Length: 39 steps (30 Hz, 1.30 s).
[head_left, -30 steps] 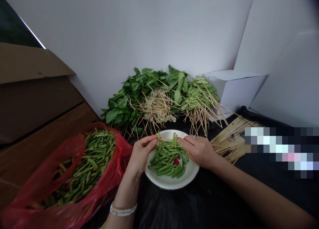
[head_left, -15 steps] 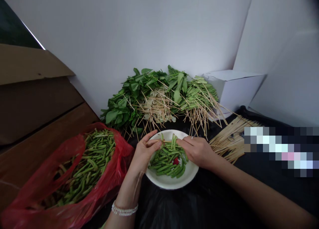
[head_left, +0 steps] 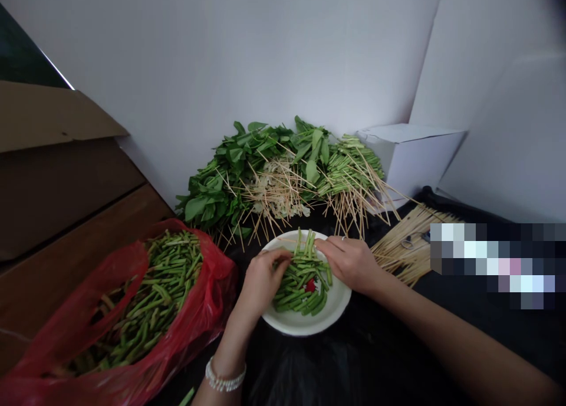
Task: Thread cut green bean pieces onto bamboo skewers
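Note:
A white bowl [head_left: 305, 326] holds cut green bean pieces [head_left: 300, 297], with a red patch showing at its bottom. My right hand [head_left: 351, 263] is closed at the bowl's far right rim, gripping a thin wooden skewer [head_left: 287, 240]. Several short bean pieces [head_left: 306, 244] sit crosswise on this skewer, its bare end pointing left. Over the bowl's left side, my left hand [head_left: 264, 276] has thumb and fingers bent together at the beans, below the skewer's end. What those fingertips hold, if anything, is hidden.
To the left lies a red plastic bag [head_left: 216, 276] full of bean pieces. Behind the bowl are leafy greens [head_left: 206, 197], skewered pale pieces [head_left: 280, 188] and skewered green stalks [head_left: 349, 167]. Loose skewers [head_left: 402, 250] and a white box [head_left: 413, 152] are on the right.
My left hand has come off the skewer's left end and dropped to the beans, fingers curling in. My right hand still holds the skewer with the bean pieces.

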Each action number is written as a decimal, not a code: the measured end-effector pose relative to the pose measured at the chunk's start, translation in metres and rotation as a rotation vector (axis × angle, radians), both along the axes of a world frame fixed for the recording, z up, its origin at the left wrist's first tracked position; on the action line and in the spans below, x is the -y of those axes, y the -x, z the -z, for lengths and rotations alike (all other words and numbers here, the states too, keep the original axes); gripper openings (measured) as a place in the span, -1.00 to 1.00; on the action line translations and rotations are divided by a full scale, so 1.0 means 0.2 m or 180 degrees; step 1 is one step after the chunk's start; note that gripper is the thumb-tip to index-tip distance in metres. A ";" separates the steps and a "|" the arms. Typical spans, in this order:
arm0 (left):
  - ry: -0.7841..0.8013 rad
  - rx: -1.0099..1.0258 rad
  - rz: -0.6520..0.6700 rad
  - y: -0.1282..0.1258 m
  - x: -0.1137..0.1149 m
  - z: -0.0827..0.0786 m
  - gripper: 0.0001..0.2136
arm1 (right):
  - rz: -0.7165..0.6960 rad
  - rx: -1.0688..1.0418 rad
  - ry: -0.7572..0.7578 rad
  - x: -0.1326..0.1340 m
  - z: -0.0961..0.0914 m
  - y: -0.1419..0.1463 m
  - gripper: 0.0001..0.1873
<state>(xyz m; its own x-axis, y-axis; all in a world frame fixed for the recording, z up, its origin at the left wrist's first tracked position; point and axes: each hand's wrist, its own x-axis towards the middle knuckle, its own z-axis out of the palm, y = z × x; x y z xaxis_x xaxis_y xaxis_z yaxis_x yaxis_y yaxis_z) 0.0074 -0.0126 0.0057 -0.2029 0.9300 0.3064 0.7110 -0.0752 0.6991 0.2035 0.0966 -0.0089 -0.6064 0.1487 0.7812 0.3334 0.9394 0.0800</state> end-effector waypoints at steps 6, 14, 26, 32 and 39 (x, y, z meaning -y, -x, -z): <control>0.0462 -0.1732 0.0231 -0.03 0.02 0.00 -0.73 | -0.0033 0.0055 -0.0007 0.01 0.00 0.01 -0.72; 0.0642 -0.1914 0.0090 -0.05 0.03 -0.03 -0.88 | -0.0014 0.0073 -0.0032 0.01 0.00 0.00 -0.73; -0.0217 -0.0964 -0.0526 0.03 0.01 -0.01 -0.81 | -0.0037 -0.0084 -0.0009 0.01 0.00 0.00 -0.74; -0.0418 0.0923 -0.0759 0.05 0.00 -0.02 -0.82 | -0.0045 -0.0043 -0.0020 0.02 -0.01 0.00 -0.73; -0.0328 0.3238 -0.0493 0.02 0.00 -0.06 -0.70 | -0.0016 -0.0009 -0.0039 0.02 -0.01 0.00 -0.72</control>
<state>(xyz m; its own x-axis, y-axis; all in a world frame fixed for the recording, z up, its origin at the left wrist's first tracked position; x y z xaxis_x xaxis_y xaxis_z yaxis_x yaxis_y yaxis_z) 0.0024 -0.0136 0.0175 -0.5258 0.8506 -0.0002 -0.2055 -0.1269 0.9704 0.2031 0.0924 -0.0059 -0.6048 0.1361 0.7846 0.3289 0.9400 0.0905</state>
